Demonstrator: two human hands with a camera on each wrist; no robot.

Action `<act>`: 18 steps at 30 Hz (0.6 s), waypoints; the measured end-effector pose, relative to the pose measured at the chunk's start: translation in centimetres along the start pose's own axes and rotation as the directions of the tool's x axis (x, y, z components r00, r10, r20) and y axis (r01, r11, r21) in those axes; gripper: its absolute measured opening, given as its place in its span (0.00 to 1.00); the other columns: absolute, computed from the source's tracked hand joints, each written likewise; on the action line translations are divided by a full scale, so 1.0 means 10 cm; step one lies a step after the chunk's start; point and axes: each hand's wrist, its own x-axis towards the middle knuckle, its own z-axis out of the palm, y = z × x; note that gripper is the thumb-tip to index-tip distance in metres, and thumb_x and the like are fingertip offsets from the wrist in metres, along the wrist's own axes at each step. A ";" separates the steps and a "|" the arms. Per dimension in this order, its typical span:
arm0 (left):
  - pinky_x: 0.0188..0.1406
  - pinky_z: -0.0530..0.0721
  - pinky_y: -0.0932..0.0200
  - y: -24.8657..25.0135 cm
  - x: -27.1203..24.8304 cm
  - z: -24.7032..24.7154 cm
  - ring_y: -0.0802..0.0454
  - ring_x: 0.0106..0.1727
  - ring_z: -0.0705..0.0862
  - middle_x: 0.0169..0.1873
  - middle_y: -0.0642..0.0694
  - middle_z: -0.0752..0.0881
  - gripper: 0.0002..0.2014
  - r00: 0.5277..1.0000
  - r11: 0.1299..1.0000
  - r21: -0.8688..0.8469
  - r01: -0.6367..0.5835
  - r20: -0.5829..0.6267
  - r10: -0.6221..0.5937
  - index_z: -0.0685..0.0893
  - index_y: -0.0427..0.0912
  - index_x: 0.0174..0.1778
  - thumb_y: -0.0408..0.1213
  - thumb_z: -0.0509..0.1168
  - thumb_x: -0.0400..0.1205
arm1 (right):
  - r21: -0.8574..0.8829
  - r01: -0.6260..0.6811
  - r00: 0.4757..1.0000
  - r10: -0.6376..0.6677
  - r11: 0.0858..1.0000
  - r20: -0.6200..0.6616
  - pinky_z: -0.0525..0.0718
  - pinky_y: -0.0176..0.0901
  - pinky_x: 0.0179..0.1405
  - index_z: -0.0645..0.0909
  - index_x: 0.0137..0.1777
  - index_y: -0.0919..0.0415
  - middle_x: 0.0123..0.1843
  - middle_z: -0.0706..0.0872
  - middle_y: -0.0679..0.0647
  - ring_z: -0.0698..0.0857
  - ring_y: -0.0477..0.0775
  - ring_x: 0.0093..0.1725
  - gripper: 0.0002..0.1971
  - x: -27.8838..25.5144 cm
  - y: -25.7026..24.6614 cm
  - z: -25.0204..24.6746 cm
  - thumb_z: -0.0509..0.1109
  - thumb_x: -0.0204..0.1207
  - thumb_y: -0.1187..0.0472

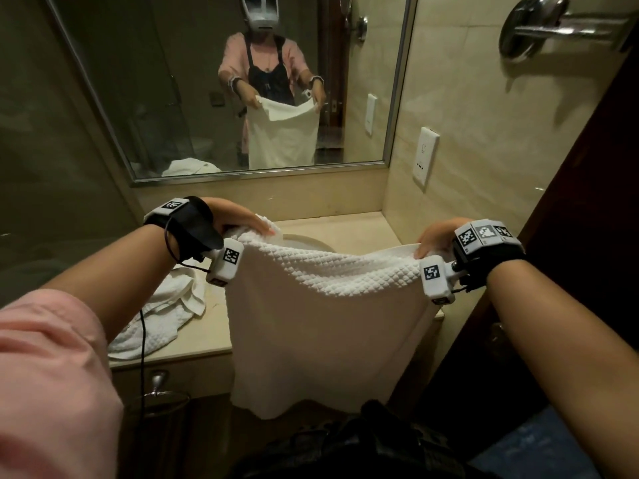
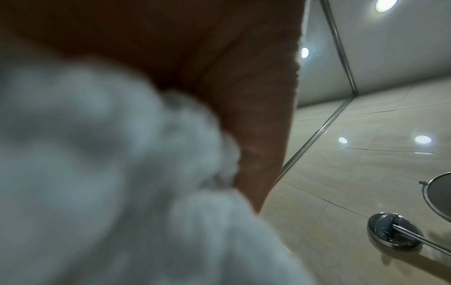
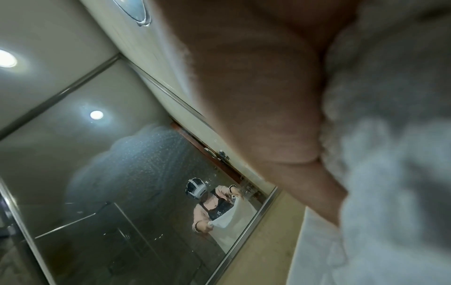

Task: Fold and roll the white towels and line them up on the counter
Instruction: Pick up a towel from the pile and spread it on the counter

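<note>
A white waffle-weave towel (image 1: 321, 316) hangs in the air in front of the counter, held up by its top edge. My left hand (image 1: 242, 223) grips its upper left corner. My right hand (image 1: 435, 240) pinches the upper right corner. The top edge sags between them and the towel's lower end drops below the counter's front edge. In the left wrist view the towel (image 2: 97, 173) bunches blurred against my palm. In the right wrist view the towel (image 3: 390, 154) fills the right side under my thumb (image 3: 280, 115). A second white towel (image 1: 162, 316) lies crumpled on the counter's left part.
The beige counter (image 1: 345, 229) holds a sink basin (image 1: 304, 242), mostly hidden behind the towel. A mirror (image 1: 224, 81) on the back wall reflects me and the towel. A wall socket (image 1: 426, 157) and a chrome fitting (image 1: 539, 25) are on the right wall. A dark door stands at right.
</note>
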 end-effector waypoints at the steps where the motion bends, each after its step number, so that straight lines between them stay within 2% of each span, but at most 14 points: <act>1: 0.30 0.87 0.56 0.02 0.04 0.00 0.47 0.29 0.88 0.37 0.38 0.90 0.08 1.000 1.000 0.002 -0.006 -0.007 0.006 0.89 0.34 0.42 0.36 0.76 0.75 | 0.004 -0.001 1.000 0.001 1.000 -0.010 0.76 0.42 0.35 0.82 0.40 0.64 0.34 0.80 0.59 0.78 0.57 0.33 0.07 -0.05 -0.02 0.00 0.75 0.72 0.61; 3: 0.29 0.86 0.59 0.06 0.12 0.00 0.49 0.28 0.88 0.35 0.40 0.90 0.11 1.000 0.999 0.048 -0.026 -0.010 0.026 0.88 0.33 0.46 0.39 0.74 0.76 | 0.032 -0.010 0.998 0.012 0.999 -0.055 0.76 0.42 0.31 0.80 0.44 0.64 0.33 0.79 0.57 0.78 0.55 0.33 0.05 -0.05 -0.03 -0.05 0.73 0.75 0.63; 5: 0.27 0.85 0.61 0.10 0.19 0.00 0.51 0.29 0.88 0.35 0.41 0.90 0.14 0.997 0.993 0.093 -0.069 -0.013 0.070 0.85 0.32 0.49 0.42 0.71 0.79 | -0.026 -0.030 0.993 0.027 0.999 -0.112 0.76 0.43 0.32 0.80 0.43 0.64 0.36 0.82 0.56 0.83 0.57 0.38 0.07 -0.01 -0.04 -0.13 0.74 0.75 0.62; 6: 0.26 0.85 0.61 0.12 0.22 -0.01 0.51 0.29 0.88 0.34 0.42 0.90 0.14 0.996 0.992 0.087 -0.089 -0.017 0.091 0.84 0.32 0.49 0.41 0.69 0.81 | -0.058 -0.021 0.988 0.011 0.998 -0.156 0.76 0.42 0.32 0.80 0.39 0.64 0.36 0.83 0.56 0.84 0.57 0.39 0.08 0.00 -0.04 -0.17 0.74 0.75 0.61; 8: 0.28 0.86 0.60 0.13 0.29 -0.04 0.50 0.31 0.89 0.36 0.41 0.90 0.15 0.992 0.992 0.050 -0.117 -0.033 0.118 0.83 0.30 0.53 0.41 0.68 0.81 | -0.021 -0.025 0.975 0.020 0.999 -0.221 0.75 0.41 0.28 0.80 0.30 0.65 0.31 0.84 0.58 0.82 0.57 0.31 0.13 -0.03 -0.06 -0.24 0.74 0.75 0.63; 9: 0.30 0.87 0.59 0.14 0.34 -0.07 0.49 0.34 0.89 0.39 0.41 0.90 0.17 0.991 0.992 0.050 -0.120 -0.050 0.123 0.83 0.30 0.57 0.42 0.68 0.81 | 0.007 -0.025 0.970 0.026 1.000 -0.240 0.75 0.41 0.27 0.81 0.29 0.65 0.31 0.85 0.60 0.81 0.57 0.30 0.13 -0.03 -0.07 -0.29 0.73 0.75 0.64; 11: 0.33 0.88 0.60 0.15 0.44 -0.12 0.49 0.38 0.88 0.43 0.40 0.89 0.19 0.986 0.988 0.081 -0.134 -0.091 0.142 0.81 0.30 0.61 0.43 0.67 0.82 | 0.044 -0.048 0.967 0.058 0.998 -0.249 0.74 0.42 0.25 0.82 0.34 0.69 0.30 0.85 0.61 0.81 0.58 0.29 0.10 -0.06 -0.10 -0.39 0.72 0.76 0.66; 14: 0.33 0.89 0.62 0.20 0.64 -0.19 0.49 0.39 0.86 0.43 0.41 0.88 0.19 0.975 0.980 0.107 -0.167 -0.129 0.180 0.81 0.31 0.61 0.44 0.66 0.83 | 0.081 -0.047 0.949 0.070 0.996 -0.308 0.71 0.45 0.26 0.80 0.43 0.73 0.31 0.83 0.60 0.79 0.58 0.30 0.07 -0.03 -0.24 -0.54 0.70 0.78 0.67; 16: 0.41 0.89 0.58 0.24 0.80 -0.27 0.48 0.42 0.87 0.47 0.40 0.88 0.20 0.968 0.977 0.111 -0.185 -0.150 0.200 0.81 0.31 0.60 0.46 0.66 0.83 | 0.033 -0.002 0.921 0.015 0.999 -0.388 0.73 0.46 0.33 0.79 0.54 0.74 0.38 0.83 0.61 0.80 0.60 0.36 0.11 0.07 -0.34 -0.60 0.71 0.78 0.66; 18: 0.52 0.86 0.51 0.27 0.98 -0.36 0.44 0.48 0.86 0.52 0.37 0.87 0.20 0.957 0.973 0.099 -0.210 -0.185 0.225 0.81 0.33 0.60 0.47 0.66 0.82 | -0.019 0.046 0.865 -0.049 0.999 -0.499 0.77 0.48 0.42 0.77 0.64 0.74 0.51 0.84 0.63 0.82 0.62 0.46 0.20 0.23 -0.42 -0.64 0.74 0.76 0.63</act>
